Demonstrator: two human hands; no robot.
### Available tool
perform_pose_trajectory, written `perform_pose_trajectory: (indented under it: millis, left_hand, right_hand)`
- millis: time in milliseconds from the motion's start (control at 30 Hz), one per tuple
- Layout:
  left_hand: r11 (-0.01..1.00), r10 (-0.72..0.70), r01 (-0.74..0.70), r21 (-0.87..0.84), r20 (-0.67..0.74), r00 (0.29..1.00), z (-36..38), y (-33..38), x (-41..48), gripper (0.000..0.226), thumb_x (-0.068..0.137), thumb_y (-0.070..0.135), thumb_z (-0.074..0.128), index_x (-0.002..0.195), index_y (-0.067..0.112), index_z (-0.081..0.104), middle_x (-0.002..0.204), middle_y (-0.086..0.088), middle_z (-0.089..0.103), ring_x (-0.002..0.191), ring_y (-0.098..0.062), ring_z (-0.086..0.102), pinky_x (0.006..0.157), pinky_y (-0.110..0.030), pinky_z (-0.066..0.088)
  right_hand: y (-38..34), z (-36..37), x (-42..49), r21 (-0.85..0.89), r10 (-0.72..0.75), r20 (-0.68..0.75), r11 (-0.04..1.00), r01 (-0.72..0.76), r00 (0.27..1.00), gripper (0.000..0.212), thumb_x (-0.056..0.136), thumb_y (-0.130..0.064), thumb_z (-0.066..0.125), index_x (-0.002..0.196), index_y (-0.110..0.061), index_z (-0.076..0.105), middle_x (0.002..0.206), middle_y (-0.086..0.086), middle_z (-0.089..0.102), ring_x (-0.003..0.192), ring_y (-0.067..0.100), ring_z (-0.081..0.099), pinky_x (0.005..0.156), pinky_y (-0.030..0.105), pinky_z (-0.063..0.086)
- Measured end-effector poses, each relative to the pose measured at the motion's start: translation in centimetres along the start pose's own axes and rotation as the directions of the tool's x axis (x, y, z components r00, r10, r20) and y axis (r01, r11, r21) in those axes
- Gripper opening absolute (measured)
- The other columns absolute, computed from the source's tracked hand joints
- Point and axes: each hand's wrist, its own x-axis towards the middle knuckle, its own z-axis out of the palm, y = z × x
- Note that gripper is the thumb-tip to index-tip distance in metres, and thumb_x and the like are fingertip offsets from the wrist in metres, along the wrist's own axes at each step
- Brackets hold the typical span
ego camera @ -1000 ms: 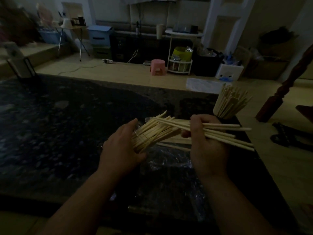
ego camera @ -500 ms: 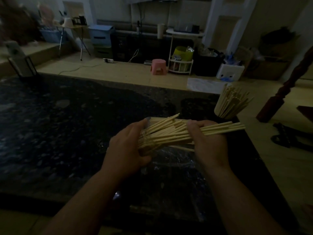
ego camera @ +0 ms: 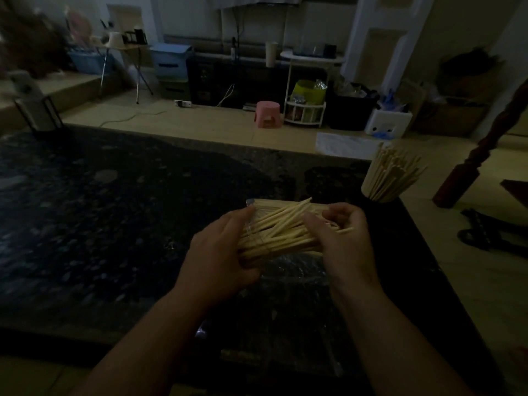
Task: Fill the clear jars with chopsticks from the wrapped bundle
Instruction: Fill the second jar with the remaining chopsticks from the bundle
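Both ends of the chopsticks (ego camera: 281, 234) are gripped: my left hand (ego camera: 221, 254) curls round one, my right hand (ego camera: 347, 238) round the other.

Chopsticks (ego camera: 281, 234) (right ends) inside right hand (ego camera: 344, 238)

No text, label, brand, number or sign can be read in this dim view.

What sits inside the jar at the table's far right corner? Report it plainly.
The jar is packed with pale chopsticks standing on end, fanning out above its rim. The jar's bottom and the sticks' lower ends cannot be made out in the dim light.
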Motion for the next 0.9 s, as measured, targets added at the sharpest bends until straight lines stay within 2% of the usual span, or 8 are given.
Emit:
perform_pose_trajectory:
  millis: [100,133,267,333,467,567,700,900]
  left_hand:
    - [1.0,-0.001,0.001,-0.002,-0.01,1.0,0.0,-0.1,0.0,0.103,0.059,0.04,0.084,0.146,0.035,0.03,0.143,0.009,0.044,0.124,-0.012,0.047,0.106,-0.041,0.04]
    - [1.0,-0.002,0.002,0.002,-0.009,1.0,0.0,-0.1,0.0,0.102,0.059,0.042,0.084,0.146,0.036,0.03,0.144,0.01,0.043,0.125,-0.011,0.046,0.106,-0.042,0.039]
    - [1.0,0.0,0.0,0.011,0.004,1.0,0.0,-0.2,0.0,0.103,0.06,0.041,0.084,0.147,0.037,0.028,0.145,0.01,0.042,0.126,-0.012,0.045,0.107,-0.044,0.038]
    - [1.0,0.006,-0.006,0.009,0.005,1.0,-0.1,-0.2,0.0,0.103,0.061,0.04,0.084,0.147,0.036,0.029,0.145,0.01,0.042,0.126,-0.012,0.045,0.107,-0.042,0.038]
    - [1.0,0.028,-0.028,0.007,0.018,0.999,-0.2,-0.1,-0.1,0.103,0.061,0.04,0.084,0.148,0.036,0.028,0.146,0.009,0.041,0.126,-0.012,0.044,0.108,-0.04,0.036]
    - [0.999,0.018,-0.019,0.027,0.036,0.999,-0.1,-0.3,-0.1,0.103,0.062,0.041,0.082,0.149,0.037,0.026,0.148,0.009,0.039,0.128,-0.013,0.043,0.11,-0.042,0.034]
    - [1.0,0.014,-0.014,0.028,0.026,1.0,0.0,-0.4,0.0,0.104,0.061,0.042,0.083,0.148,0.038,0.027,0.146,0.01,0.041,0.127,-0.013,0.044,0.109,-0.041,0.034]
    - [0.999,-0.032,0.032,-0.008,-0.031,0.999,-0.4,-0.5,0.1,0.101,0.059,0.041,0.083,0.145,0.037,0.031,0.143,0.009,0.044,0.125,-0.013,0.047,0.104,-0.045,0.041]
  right_hand:
    - [-0.6,-0.1,0.1,0.099,-0.036,-0.124,0.994,0.048,0.992,0.008,0.095,-0.023,0.053,0.097,-0.028,0.059,0.104,0.0,0.062,0.1,0.02,0.061,0.082,0.038,0.051]
    - [-0.6,-0.1,0.0,0.06,-0.058,-0.123,0.996,0.066,0.991,0.018,0.099,-0.022,0.046,0.101,-0.028,0.062,0.108,-0.001,0.063,0.104,0.018,0.059,0.089,0.039,0.05]
    - [0.6,0.3,-0.7,-0.165,-0.126,0.115,0.976,0.144,0.985,0.03,0.104,-0.026,0.038,0.126,-0.024,0.058,0.128,-0.005,0.058,0.119,0.011,0.053,0.105,0.039,0.043]
    - [0.8,0.5,-0.8,-0.161,-0.108,0.143,0.978,0.131,0.984,0.032,0.103,-0.028,0.039,0.129,-0.024,0.057,0.131,-0.004,0.057,0.12,0.012,0.053,0.105,0.041,0.044]
    - [0.1,0.0,-0.4,-0.154,-0.131,0.169,0.975,0.158,0.977,0.033,0.103,-0.032,0.04,0.134,-0.036,0.049,0.14,-0.008,0.049,0.125,0.007,0.048,0.105,0.032,0.041]
    - [0.3,0.0,-0.3,-0.252,-0.162,0.277,0.939,0.234,0.947,0.024,0.101,-0.03,0.045,0.119,-0.041,0.055,0.135,-0.009,0.052,0.122,0.007,0.048,0.099,0.024,0.042]
    - [0.8,-0.1,0.0,-0.281,-0.19,0.186,0.93,0.237,0.964,0.011,0.095,-0.028,0.054,0.096,-0.032,0.064,0.103,-0.005,0.064,0.096,0.013,0.061,0.085,0.038,0.053]
    - [0.5,-0.6,0.2,-0.188,-0.181,0.078,0.963,0.193,0.98,0.026,0.098,-0.045,0.042,0.107,-0.03,0.06,0.102,-0.009,0.063,0.094,0.008,0.06,0.081,0.03,0.047]
